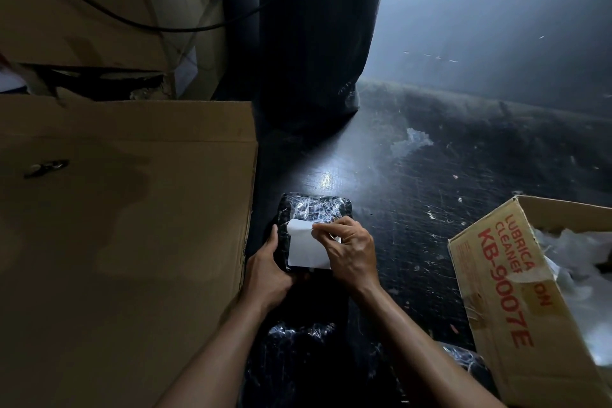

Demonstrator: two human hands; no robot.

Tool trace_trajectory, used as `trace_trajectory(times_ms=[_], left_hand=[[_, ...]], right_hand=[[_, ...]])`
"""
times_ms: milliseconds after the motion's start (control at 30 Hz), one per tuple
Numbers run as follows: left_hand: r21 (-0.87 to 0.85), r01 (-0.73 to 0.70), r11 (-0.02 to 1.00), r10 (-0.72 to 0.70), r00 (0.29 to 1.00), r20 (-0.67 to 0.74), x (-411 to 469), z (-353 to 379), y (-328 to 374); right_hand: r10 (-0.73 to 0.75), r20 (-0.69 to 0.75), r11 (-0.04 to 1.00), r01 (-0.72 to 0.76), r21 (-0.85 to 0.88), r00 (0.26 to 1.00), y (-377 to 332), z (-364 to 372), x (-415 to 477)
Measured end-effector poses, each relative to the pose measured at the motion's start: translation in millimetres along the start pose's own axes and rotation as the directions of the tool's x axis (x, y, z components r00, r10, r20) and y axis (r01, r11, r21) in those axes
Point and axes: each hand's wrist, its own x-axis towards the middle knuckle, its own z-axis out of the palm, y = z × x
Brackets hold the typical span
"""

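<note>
A small flat parcel [314, 210] wrapped in black bubble wrap lies on the dark floor at lower centre. A white label [303, 250] lies on its near half, with one upper corner curled up. My left hand [268, 270] grips the parcel's near left edge, thumb along its side. My right hand [351, 250] pinches the label's upper right edge between thumb and fingers. The parcel's near right corner is hidden under that hand.
A large cardboard box [126, 209] fills the left; more boxes [99, 3] are stacked behind it. A tall roll of black bubble wrap [318, 30] stands ahead. An open carton marked KB-9007E [516, 281] with white filling sits at right. More black-wrapped parcels [298, 341] lie near me.
</note>
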Motion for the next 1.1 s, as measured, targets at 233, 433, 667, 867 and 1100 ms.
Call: trace_trajectory(times_ms=[233,433,667,867,1100], left_hand=[[0.005,0.009,1.0,-0.009,1.0,0.002,-0.3,0.2,-1.5],[0.017,0.023,1.0,-0.024,1.0,0.013,-1.1,-0.2,1.7],[0.031,0.049,0.998,-0.05,0.999,0.012,2.0,2.5,-0.8],[0.041,0.038,0.998,-0.039,0.999,0.01,-0.1,1.5,2.0],[0.051,0.045,0.998,-0.047,0.999,0.027,1.8,1.8,2.6]], right_hand=[[0.015,0.062,0.999,-0.018,0.046,0.998,-4.4,-12.8,3.6],[0.004,0.092,0.998,-0.009,0.058,0.996,-8.8,-21.0,5.8],[0.008,0.095,0.992,-0.02,0.124,0.995,-15.0,-25.7,2.5],[-0.001,0.096,0.99,-0.013,0.142,0.995,-18.2,-28.9,0.5],[-0.026,0.101,0.988,0.011,0.152,0.995,-19.2,-32.1,-3.7]])
